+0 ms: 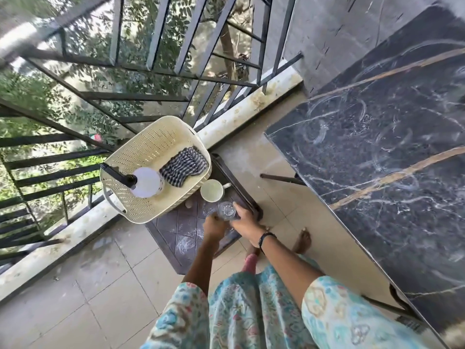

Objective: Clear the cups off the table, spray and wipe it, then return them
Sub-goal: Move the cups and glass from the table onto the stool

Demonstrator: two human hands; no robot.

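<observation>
- Here, the right hand (245, 221) wraps a clear glass (226, 210) from its right side, fingers curled against the wall; the glass is round and see-through, seen from above.
- The left hand (214, 226) sits at the glass's lower left, fingers bent toward it; whether it truly grips the glass or only touches it is hard to tell from this angle.
- A dark band (266, 237) circles the right wrist; both sleeves are a pale blue floral print.
- The glass is over a low dark stool (186, 230) with a patterned top marked by chalky white rings.
- Just beyond the glass stands a white mug (211, 190), round and smooth, its handle pointing right, near the stool's far edge.
- A cream perforated basket (151, 147) rests on the stool's left half and overhangs it; inside lie a striped cloth (183, 166) and a white spray bottle (147, 182) with a black nozzle.
- To the right, well apart, the dark marbled table (382, 157) is smeared with swirled streaks; bare tiled floor (113, 268) lies between it and the stool.
- A metal railing (151, 66) closes the far side.
</observation>
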